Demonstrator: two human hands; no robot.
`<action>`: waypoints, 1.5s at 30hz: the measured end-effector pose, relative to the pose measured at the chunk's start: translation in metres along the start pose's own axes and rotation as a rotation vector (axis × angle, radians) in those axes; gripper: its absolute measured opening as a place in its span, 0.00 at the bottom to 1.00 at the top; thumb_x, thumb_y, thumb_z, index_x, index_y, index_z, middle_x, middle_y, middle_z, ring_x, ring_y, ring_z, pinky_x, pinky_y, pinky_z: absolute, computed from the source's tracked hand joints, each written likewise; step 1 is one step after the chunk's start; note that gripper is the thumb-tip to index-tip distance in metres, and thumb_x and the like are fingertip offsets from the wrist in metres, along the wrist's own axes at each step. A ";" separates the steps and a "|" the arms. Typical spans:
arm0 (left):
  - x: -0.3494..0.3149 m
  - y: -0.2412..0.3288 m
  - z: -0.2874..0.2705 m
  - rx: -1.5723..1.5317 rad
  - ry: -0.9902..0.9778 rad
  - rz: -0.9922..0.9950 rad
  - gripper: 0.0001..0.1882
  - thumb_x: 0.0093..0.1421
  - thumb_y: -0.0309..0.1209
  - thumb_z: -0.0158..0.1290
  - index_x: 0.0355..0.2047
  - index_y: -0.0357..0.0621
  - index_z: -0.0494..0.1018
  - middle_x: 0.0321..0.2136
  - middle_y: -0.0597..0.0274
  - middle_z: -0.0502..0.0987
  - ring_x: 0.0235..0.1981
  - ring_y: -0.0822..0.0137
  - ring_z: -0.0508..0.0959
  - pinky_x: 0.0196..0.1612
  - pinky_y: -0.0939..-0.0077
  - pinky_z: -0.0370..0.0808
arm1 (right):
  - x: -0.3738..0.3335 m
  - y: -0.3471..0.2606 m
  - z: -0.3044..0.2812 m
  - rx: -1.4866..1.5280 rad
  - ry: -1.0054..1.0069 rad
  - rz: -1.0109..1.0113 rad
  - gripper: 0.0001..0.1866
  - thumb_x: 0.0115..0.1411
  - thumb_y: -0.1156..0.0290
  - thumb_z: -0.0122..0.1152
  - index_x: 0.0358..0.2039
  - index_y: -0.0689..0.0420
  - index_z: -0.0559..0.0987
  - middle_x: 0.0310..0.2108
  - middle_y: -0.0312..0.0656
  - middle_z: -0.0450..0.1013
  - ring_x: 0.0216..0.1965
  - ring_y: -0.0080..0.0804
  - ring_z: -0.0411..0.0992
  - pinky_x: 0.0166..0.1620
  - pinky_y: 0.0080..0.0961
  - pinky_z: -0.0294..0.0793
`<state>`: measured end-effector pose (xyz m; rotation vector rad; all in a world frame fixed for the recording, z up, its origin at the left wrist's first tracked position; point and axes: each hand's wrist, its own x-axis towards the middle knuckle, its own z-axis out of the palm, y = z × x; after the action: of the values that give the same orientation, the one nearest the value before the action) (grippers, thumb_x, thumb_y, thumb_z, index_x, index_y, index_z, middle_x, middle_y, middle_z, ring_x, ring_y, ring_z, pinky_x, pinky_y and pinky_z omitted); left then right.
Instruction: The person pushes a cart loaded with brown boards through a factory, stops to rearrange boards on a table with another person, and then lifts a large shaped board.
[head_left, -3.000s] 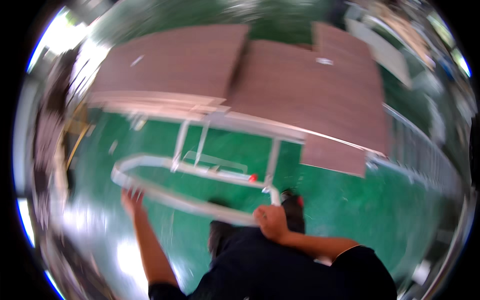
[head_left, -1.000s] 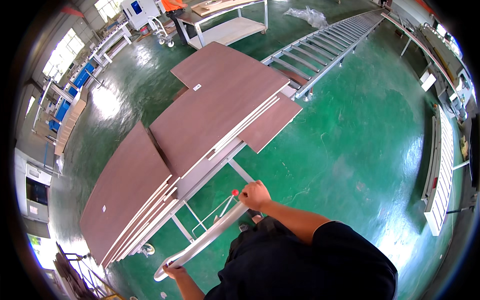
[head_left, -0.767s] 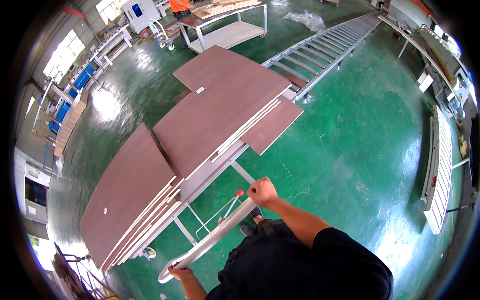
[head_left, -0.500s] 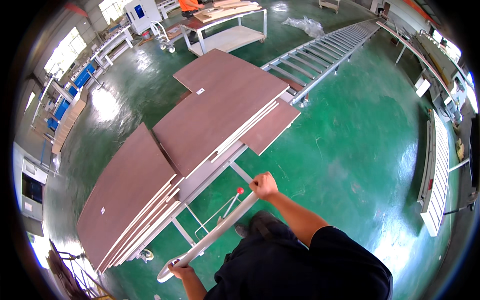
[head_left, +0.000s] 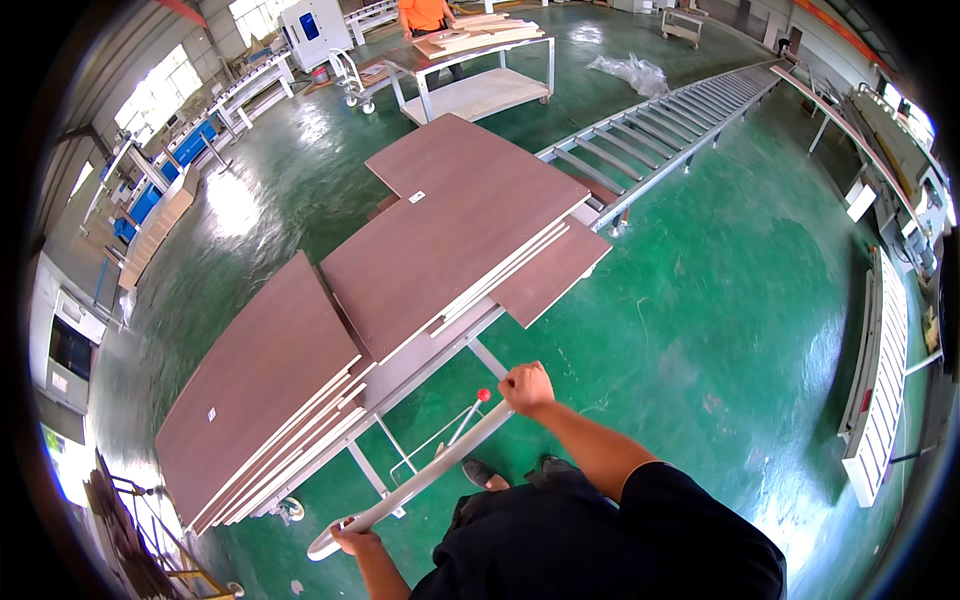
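My right hand (head_left: 526, 388) is closed around the upper right end of a thick pale push handle (head_left: 440, 468). Near its lower left end, my left hand (head_left: 353, 538) grips the same bar. The handle belongs to a long grey cart (head_left: 425, 372) loaded with flat brown panels. One stack of panels (head_left: 265, 365) lies at the left, and a larger stack (head_left: 450, 225) lies beside it toward the far end. A smaller brown panel (head_left: 555, 272) sticks out over the cart's right side. By the handle stands a lever with a red ball knob (head_left: 484, 395).
A grey roller conveyor (head_left: 650, 135) stretches away from the cart's far end. Behind the panels stands a wheeled table (head_left: 470, 100) with boards, a person in orange (head_left: 425, 15) beside it. Clear plastic sheeting (head_left: 632, 73) lies on the green floor. A slatted white frame (head_left: 878, 375) stands at the right.
The view has tilted up slightly, so the cart and surroundings sit a little lower and further right. More of the person in orange and of my shoe shows. Both hands keep their grip.
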<state>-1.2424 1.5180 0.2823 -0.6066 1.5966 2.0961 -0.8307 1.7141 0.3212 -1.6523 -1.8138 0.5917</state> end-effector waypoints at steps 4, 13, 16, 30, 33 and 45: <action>0.013 0.000 -0.009 0.009 -0.045 -0.007 0.18 0.49 0.39 0.49 0.36 0.41 0.64 0.26 0.61 0.68 0.27 0.66 0.69 0.33 0.70 0.71 | 0.006 0.001 0.001 0.027 0.055 -0.034 0.12 0.40 0.67 0.49 0.08 0.60 0.72 0.14 0.47 0.69 0.20 0.43 0.67 0.36 0.32 0.63; -0.012 0.003 0.003 -0.009 -0.020 0.016 0.18 0.49 0.40 0.49 0.35 0.41 0.63 0.24 0.61 0.68 0.26 0.66 0.69 0.33 0.72 0.71 | 0.004 0.002 -0.001 0.078 0.071 0.002 0.12 0.40 0.67 0.50 0.08 0.60 0.72 0.13 0.48 0.68 0.19 0.45 0.66 0.37 0.33 0.63; -0.004 0.001 0.002 -0.013 -0.024 0.022 0.18 0.49 0.40 0.49 0.34 0.41 0.63 0.23 0.61 0.68 0.25 0.66 0.68 0.33 0.72 0.71 | 0.006 0.001 0.000 0.069 0.081 0.013 0.12 0.40 0.67 0.50 0.08 0.60 0.72 0.13 0.48 0.68 0.19 0.45 0.66 0.37 0.33 0.64; -0.006 -0.001 0.004 -0.007 0.054 0.046 0.19 0.49 0.40 0.48 0.36 0.40 0.63 0.29 0.60 0.67 0.30 0.65 0.67 0.37 0.65 0.69 | 0.004 0.001 0.001 0.028 -0.016 0.032 0.12 0.41 0.66 0.50 0.10 0.60 0.73 0.15 0.47 0.69 0.22 0.45 0.67 0.39 0.32 0.63; 0.006 -0.005 0.000 -0.017 0.028 0.044 0.19 0.49 0.41 0.48 0.37 0.40 0.63 0.30 0.60 0.66 0.31 0.65 0.66 0.37 0.65 0.68 | 0.004 0.004 0.004 0.028 0.041 0.021 0.12 0.41 0.65 0.50 0.09 0.59 0.73 0.14 0.48 0.69 0.21 0.45 0.67 0.38 0.33 0.63; -0.003 -0.006 0.003 -0.067 0.052 0.078 0.17 0.48 0.40 0.50 0.33 0.43 0.63 0.25 0.62 0.66 0.26 0.67 0.67 0.32 0.70 0.69 | 0.008 0.006 0.004 0.081 0.013 -0.013 0.14 0.41 0.65 0.49 0.08 0.60 0.72 0.13 0.48 0.68 0.20 0.46 0.66 0.36 0.34 0.63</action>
<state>-1.2362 1.5220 0.2802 -0.6355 1.6080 2.2152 -0.8296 1.7230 0.3149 -1.5861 -1.7664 0.6389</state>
